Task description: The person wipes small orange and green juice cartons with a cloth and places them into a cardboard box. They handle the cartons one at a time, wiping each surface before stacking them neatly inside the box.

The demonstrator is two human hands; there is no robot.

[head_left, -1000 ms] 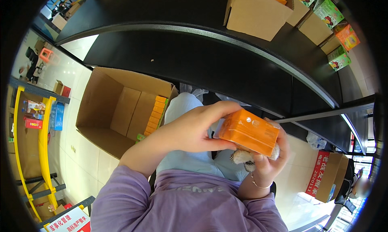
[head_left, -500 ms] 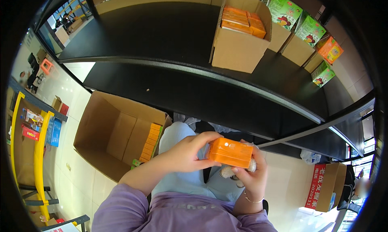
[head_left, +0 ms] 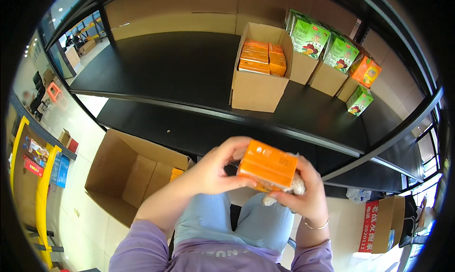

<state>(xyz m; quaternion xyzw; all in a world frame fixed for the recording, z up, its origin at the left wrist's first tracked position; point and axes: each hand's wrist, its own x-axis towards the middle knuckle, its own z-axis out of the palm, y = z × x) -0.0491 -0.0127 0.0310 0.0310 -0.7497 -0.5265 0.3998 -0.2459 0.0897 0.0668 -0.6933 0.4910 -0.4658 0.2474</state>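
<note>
In the middle, my left hand [head_left: 220, 165] and my right hand [head_left: 303, 191] are both closed on an orange, plastic-wrapped pack [head_left: 268, 160], held above my legs. My left fingers grip its left end and my right fingers its right end. A crumpled white knitted cloth [head_left: 295, 185] is bunched under the pack in my right hand; its exact shape is partly hidden. Below left of the shelving stands a large open cardboard carton [head_left: 109, 163], with small orange boxes [head_left: 176, 174] at its right side, partly hidden by my left arm.
A black two-tier shelf [head_left: 156, 63] spans ahead, bearing an open carton of orange packs [head_left: 256, 94] and green and orange boxes [head_left: 313, 39] on cardboard. Yellow-framed racking [head_left: 42, 196] stands left, a red stool [head_left: 54, 92] behind. At far right are a carton [head_left: 391, 222] and a person [head_left: 424, 215].
My view has tilted up, showing more of the upper shelf and its cartons. Both hands still hold the orange pack, now turned a little and raised toward the shelf's front.
</note>
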